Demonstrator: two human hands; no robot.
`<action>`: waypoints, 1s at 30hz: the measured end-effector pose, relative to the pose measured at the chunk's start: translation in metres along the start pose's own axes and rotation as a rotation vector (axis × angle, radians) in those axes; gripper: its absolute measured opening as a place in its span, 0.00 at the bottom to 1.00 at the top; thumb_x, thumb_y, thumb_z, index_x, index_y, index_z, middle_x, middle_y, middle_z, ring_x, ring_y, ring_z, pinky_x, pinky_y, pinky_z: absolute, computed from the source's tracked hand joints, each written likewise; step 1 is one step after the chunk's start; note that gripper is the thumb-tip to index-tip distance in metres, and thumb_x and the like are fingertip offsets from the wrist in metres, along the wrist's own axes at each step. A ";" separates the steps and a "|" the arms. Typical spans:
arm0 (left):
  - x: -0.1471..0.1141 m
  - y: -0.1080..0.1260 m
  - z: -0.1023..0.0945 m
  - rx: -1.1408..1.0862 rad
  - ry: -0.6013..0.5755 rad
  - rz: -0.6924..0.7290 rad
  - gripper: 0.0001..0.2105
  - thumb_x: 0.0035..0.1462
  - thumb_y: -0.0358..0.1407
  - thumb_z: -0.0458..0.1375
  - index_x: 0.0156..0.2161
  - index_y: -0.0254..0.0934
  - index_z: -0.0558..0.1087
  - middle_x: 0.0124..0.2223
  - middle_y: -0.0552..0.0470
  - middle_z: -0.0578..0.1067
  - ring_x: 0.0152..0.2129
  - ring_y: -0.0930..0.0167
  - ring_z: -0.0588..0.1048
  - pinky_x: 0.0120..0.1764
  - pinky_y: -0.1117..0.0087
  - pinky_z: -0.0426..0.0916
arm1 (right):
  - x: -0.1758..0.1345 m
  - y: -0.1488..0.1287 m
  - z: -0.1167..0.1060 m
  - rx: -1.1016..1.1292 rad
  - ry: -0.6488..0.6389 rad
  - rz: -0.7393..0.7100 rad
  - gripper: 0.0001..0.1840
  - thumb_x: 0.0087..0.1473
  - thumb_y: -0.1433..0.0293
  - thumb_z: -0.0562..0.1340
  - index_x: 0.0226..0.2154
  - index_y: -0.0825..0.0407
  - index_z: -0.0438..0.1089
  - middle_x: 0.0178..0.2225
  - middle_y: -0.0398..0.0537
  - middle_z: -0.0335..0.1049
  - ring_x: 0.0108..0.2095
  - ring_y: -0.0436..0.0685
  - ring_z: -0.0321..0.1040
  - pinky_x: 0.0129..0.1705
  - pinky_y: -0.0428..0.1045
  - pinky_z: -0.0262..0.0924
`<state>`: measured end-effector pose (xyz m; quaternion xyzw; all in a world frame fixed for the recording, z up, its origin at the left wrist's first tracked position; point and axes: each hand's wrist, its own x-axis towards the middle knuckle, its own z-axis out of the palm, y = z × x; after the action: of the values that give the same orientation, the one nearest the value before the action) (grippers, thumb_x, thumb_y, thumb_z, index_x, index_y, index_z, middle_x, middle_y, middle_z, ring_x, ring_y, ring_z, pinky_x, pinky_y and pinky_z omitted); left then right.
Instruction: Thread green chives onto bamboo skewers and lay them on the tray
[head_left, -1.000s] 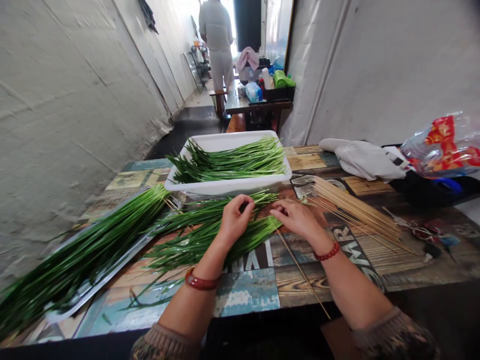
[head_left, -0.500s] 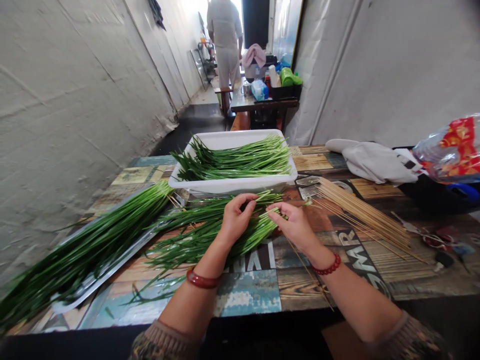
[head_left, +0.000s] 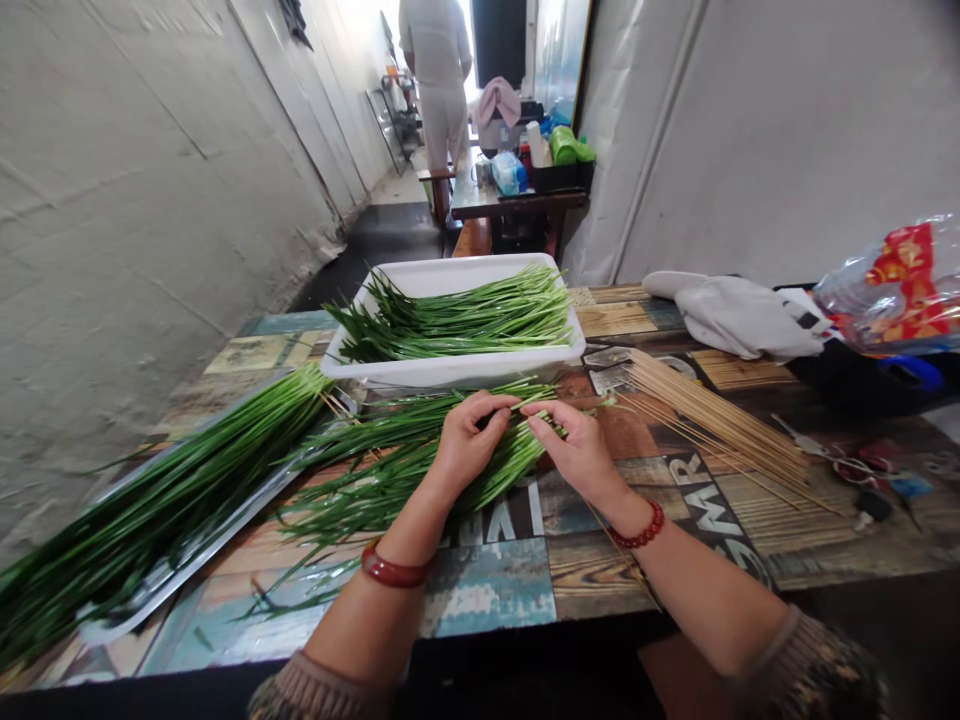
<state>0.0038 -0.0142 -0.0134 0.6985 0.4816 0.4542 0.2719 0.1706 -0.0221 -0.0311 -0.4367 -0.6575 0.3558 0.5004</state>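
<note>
Over a loose pile of garlic chives [head_left: 375, 480] on the table, my left hand [head_left: 471, 438] pinches chive stems between thumb and fingers. Close to its right, my right hand [head_left: 574, 445] is pinched on the pale stem ends, the fingertips almost meeting the left ones. The exact stems between the fingers are partly hidden. Below my right wrist, thin sticks [head_left: 626, 560] lie on the table, partly covered by the arm. Just beyond both hands stands a white plastic tub [head_left: 450, 375] with chives laid in it, stem ends to the right.
A metal tray [head_left: 142, 620] at left bears a large chive bundle [head_left: 187, 480]. Bamboo skewers [head_left: 712, 425] lie fanned on the right, near scissors [head_left: 810, 445] and keys [head_left: 871, 508]. A white cap [head_left: 720, 315] and plastic packaging [head_left: 900, 285] sit behind. A person [head_left: 439, 80] stands far back.
My right hand has moved closer to my left, and their fingertips now nearly meet over the stems. The whole view has shifted slightly.
</note>
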 end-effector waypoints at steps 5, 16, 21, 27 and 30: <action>0.000 0.000 -0.001 -0.027 -0.014 -0.016 0.09 0.57 0.33 0.57 0.39 0.35 0.79 0.29 0.51 0.74 0.28 0.73 0.70 0.33 0.73 0.63 | 0.000 -0.002 0.000 -0.007 0.002 -0.001 0.11 0.56 0.65 0.59 0.39 0.51 0.74 0.39 0.49 0.78 0.41 0.58 0.74 0.46 0.52 0.65; 0.000 -0.002 -0.002 -0.081 -0.013 -0.031 0.08 0.57 0.35 0.57 0.38 0.37 0.79 0.31 0.50 0.75 0.30 0.71 0.71 0.36 0.71 0.64 | -0.001 -0.003 -0.001 -0.014 0.010 -0.010 0.11 0.57 0.66 0.58 0.39 0.50 0.74 0.40 0.48 0.78 0.42 0.58 0.74 0.47 0.52 0.65; 0.000 0.000 -0.002 -0.083 -0.025 -0.019 0.09 0.58 0.35 0.57 0.39 0.37 0.79 0.30 0.51 0.74 0.29 0.72 0.71 0.34 0.72 0.63 | -0.001 -0.003 0.000 -0.003 0.018 0.002 0.11 0.56 0.66 0.59 0.39 0.50 0.75 0.39 0.48 0.78 0.41 0.58 0.74 0.46 0.52 0.66; 0.000 0.002 -0.003 -0.093 -0.025 -0.022 0.09 0.58 0.35 0.57 0.38 0.37 0.79 0.30 0.51 0.74 0.29 0.72 0.70 0.34 0.72 0.63 | -0.001 -0.005 -0.001 0.013 0.024 -0.013 0.10 0.57 0.66 0.59 0.39 0.50 0.75 0.40 0.48 0.78 0.42 0.58 0.74 0.47 0.52 0.65; 0.000 0.002 -0.003 -0.096 -0.026 -0.020 0.09 0.58 0.35 0.57 0.38 0.36 0.79 0.30 0.51 0.73 0.29 0.72 0.70 0.34 0.72 0.62 | -0.001 -0.005 -0.001 0.002 0.023 -0.015 0.10 0.57 0.66 0.59 0.38 0.50 0.75 0.39 0.48 0.78 0.41 0.58 0.74 0.46 0.52 0.65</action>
<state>0.0018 -0.0150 -0.0106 0.6856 0.4625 0.4649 0.3160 0.1703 -0.0253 -0.0266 -0.4351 -0.6547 0.3476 0.5112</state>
